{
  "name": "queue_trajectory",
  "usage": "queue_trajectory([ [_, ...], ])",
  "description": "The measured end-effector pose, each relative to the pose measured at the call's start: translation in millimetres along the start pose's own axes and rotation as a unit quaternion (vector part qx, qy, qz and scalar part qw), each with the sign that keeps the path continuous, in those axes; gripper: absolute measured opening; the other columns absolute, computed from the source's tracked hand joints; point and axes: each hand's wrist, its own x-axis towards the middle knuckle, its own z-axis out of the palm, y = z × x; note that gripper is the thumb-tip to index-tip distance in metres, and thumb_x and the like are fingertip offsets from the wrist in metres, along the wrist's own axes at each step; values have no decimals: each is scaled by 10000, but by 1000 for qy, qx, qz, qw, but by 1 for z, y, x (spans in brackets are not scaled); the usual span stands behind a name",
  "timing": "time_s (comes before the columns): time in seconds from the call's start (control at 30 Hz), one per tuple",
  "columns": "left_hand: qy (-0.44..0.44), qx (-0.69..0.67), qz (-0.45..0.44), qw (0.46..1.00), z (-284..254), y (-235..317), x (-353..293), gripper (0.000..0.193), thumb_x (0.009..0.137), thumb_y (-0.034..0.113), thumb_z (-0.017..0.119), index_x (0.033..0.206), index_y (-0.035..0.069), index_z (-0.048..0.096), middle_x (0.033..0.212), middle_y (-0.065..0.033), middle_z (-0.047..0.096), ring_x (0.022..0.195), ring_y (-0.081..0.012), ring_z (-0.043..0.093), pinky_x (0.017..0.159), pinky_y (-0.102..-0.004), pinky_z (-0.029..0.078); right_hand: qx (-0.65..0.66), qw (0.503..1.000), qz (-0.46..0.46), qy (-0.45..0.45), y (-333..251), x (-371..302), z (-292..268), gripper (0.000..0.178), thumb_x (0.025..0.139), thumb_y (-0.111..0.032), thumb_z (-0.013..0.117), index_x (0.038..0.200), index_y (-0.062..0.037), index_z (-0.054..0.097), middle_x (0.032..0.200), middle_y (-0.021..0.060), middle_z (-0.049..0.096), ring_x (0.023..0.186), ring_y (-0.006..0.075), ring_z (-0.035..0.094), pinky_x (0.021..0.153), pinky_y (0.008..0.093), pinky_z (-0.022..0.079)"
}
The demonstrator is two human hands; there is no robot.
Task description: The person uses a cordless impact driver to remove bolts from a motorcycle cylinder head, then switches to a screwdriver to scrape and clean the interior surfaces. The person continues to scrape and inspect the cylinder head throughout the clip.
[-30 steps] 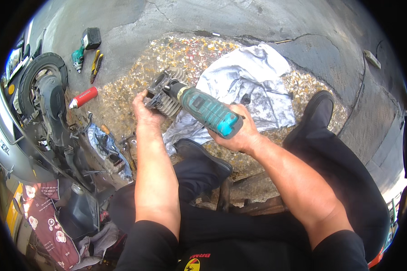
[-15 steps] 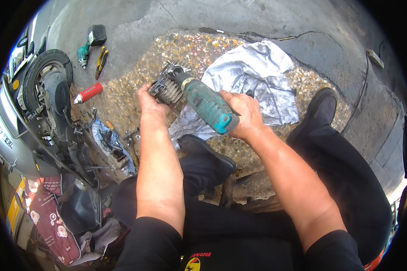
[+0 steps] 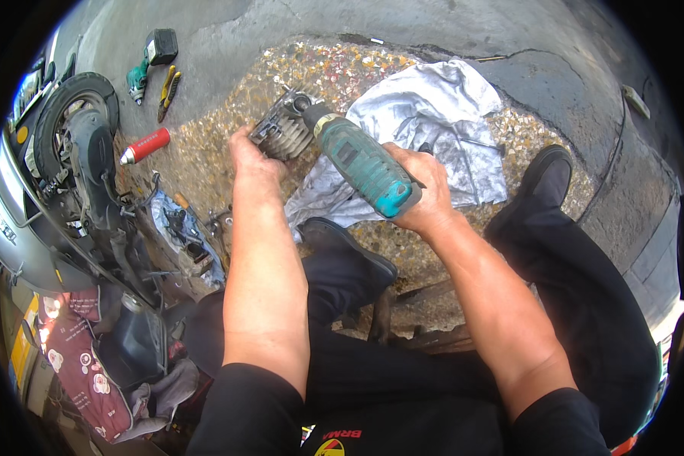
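Ok, arms [image 3: 266,281] fwd: L hand [image 3: 257,161] grips finned part [image 3: 287,138], R hand [image 3: 427,188] drill [image 3: 361,163].

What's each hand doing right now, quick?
Left hand: closed, holding the finned metal engine cylinder.
Right hand: closed, holding the teal drill-type power tool; handle mostly hidden.

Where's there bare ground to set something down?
Grey concrete between the pliers and pebbled patch; the patch itself between the red can and left hand. Crowded: between motorbike and left forearm, where a blue cloth holds parts.
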Motion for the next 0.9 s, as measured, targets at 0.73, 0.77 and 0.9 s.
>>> queue_trajectory([
  [0.73, -59, -17, 182, 981, -6, -7, -18, 566, 883, 154, 650, 1378, -20, 438, 1268, -241, 590, 1117, -341, 646, 901, -520, 552, 87, 976, 133, -150, -19, 44, -116, 396, 800, -188, 782, 1155, -35, 697, 1031, 119, 738, 950, 200, 693, 865, 357, 548],
  [0.77, -68, 7, 275, 959, -5, -4, -29, 661, 824, 15, 703, 1400, -36, 384, 1195, -208, 612, 1089, -289, 646, 844, -398, 576, 57, 984, 119, -118, -27, 50, -131, 396, 792, -171, 785, 1153, -35, 698, 1027, 113, 738, 950, 194, 690, 865, 355, 548],
  [0.9, -152, 185, 520, 820, 2, 47, -92, 802, 721, 8, 741, 1434, -34, 377, 1201, -159, 622, 1086, -245, 637, 975, -353, 516, -46, 995, 33, -84, -77, 72, -192, 491, 759, -124, 776, 1235, -52, 679, 1104, 102, 736, 1011, 203, 679, 923, 346, 539],
])
